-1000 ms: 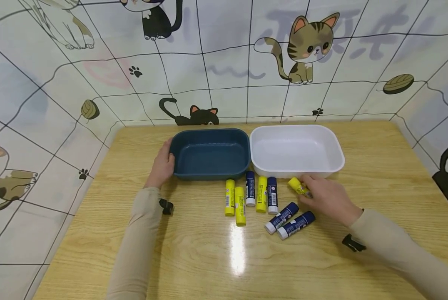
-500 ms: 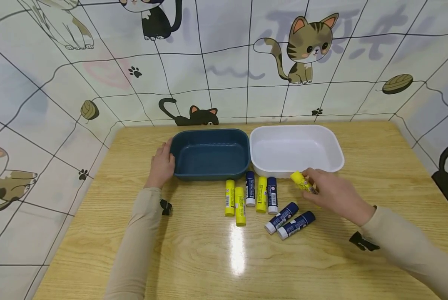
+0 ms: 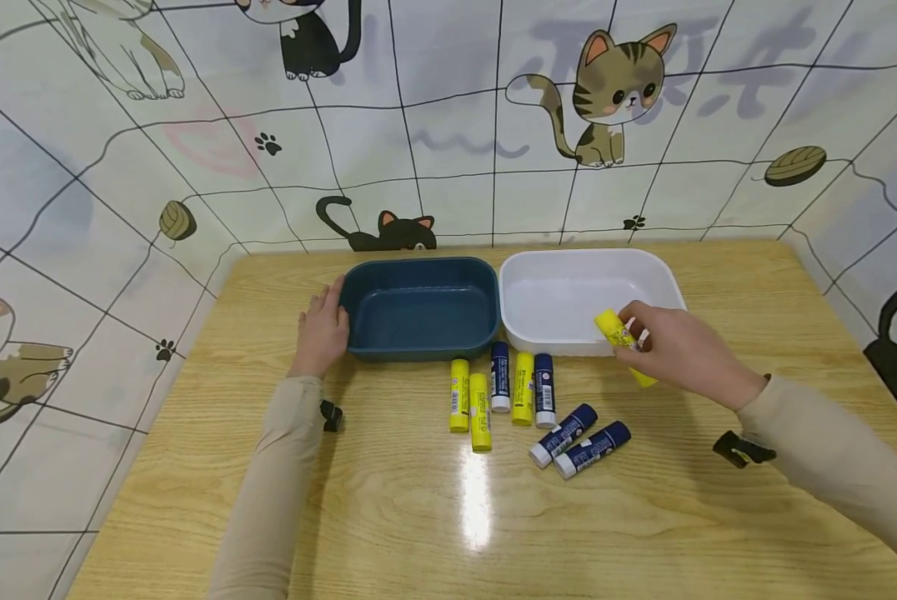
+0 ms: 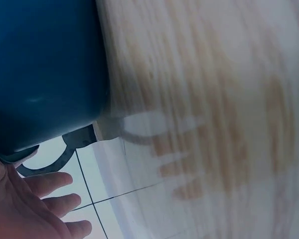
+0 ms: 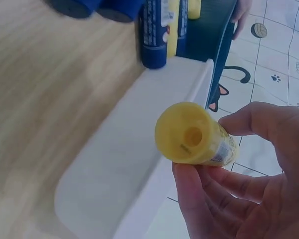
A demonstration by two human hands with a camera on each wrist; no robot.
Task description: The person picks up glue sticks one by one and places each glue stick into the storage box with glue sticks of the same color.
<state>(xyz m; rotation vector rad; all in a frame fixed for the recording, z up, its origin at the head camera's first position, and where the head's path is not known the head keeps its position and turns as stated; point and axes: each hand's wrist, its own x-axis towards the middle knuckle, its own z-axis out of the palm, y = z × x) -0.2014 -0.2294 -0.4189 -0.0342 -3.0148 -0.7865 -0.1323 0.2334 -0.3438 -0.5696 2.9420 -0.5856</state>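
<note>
My right hand (image 3: 677, 350) pinches a yellow glue stick (image 3: 615, 327) between thumb and fingers, tilted above the front right rim of the white bin (image 3: 553, 337). In the right wrist view the round end of that glue stick (image 5: 184, 133) faces the camera. At the outer left side of the dark blue bin (image 3: 418, 352), my left hand (image 3: 323, 333) rests with its fingers fairly straight. The left wrist view shows those fingers (image 4: 60, 204) extended beside the blue wall. Yellow glue sticks (image 3: 480, 412) and navy ones (image 3: 544, 392) lie in front of the bins.
The two bins stand side by side at the back of the wooden table (image 3: 388, 517). Two navy glue sticks (image 3: 593, 450) lie slanted near the right forearm. A cloth-like wall covering (image 3: 456, 125) printed with cats rises behind the table.
My right hand has lifted the yellow glue stick from the table in front of the white bin, up and slightly right to its rim. The left hand has barely moved.
</note>
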